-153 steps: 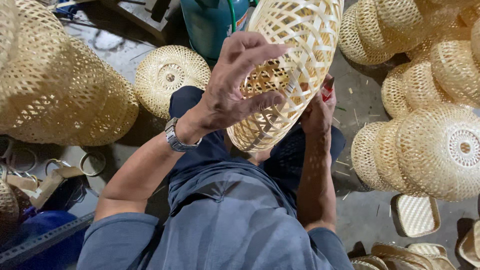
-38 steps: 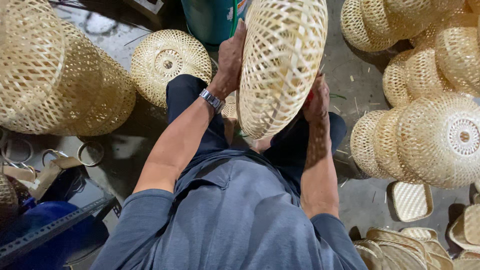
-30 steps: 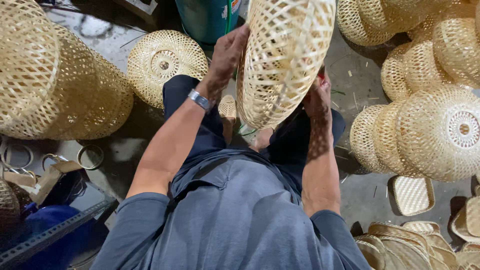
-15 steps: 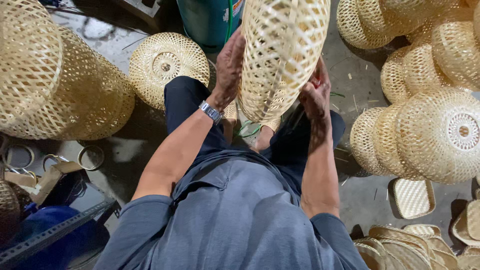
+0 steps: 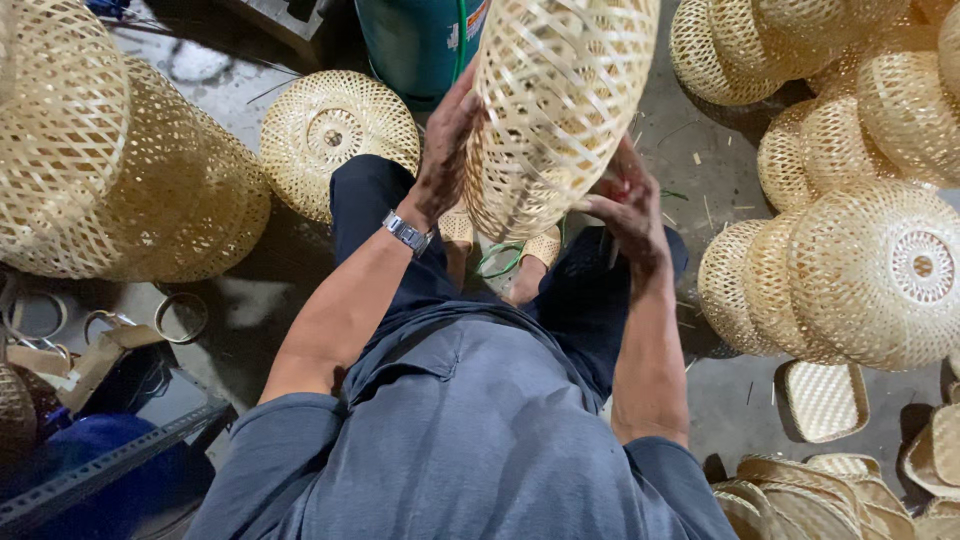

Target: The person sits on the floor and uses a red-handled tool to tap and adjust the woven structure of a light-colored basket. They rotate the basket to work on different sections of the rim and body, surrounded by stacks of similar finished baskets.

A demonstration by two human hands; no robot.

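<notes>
Item in hand: one pale, bell-shaped woven bamboo lampshade (image 5: 560, 100), open lattice weave, held upright and slightly tilted above your lap, in front of your knees

Left hand (image 5: 445, 150): fingers spread flat along the shade's left wall, palm pressed against the weave; a silver metal wristwatch (image 5: 408, 233) sits on the wrist

Right hand (image 5: 625, 205): at the shade's lower right edge, fingers curled and touching the rim; the grip appears pinched on something small, with a bit of red showing just beside the fingers, but what it is cannot be told

Below the shade: your feet in woven sandals, with a green loop (image 5: 497, 260) lying on the floor between them

Clothing: grey-blue short-sleeved shirt (image 5: 470, 440), dark trousers

Behind the shade: a teal cylindrical tank (image 5: 415, 40) standing on the concrete floor (image 5: 720, 400)

Left of you: a large stack of nested woven bamboo shades (image 5: 110, 160) lying on its side; a single round domed woven shade (image 5: 335, 130) just beside your left knee; several thin bamboo rings (image 5: 180, 315) flat on the floor; a blue object and a dark metal rail at the lower left corner

Right of you: clusters of domed woven bamboo shades (image 5: 870, 270), stacked and touching; a small rectangular woven tray (image 5: 825, 400) on the floor; more flat woven pieces (image 5: 800, 495) piled at the lower right
</notes>
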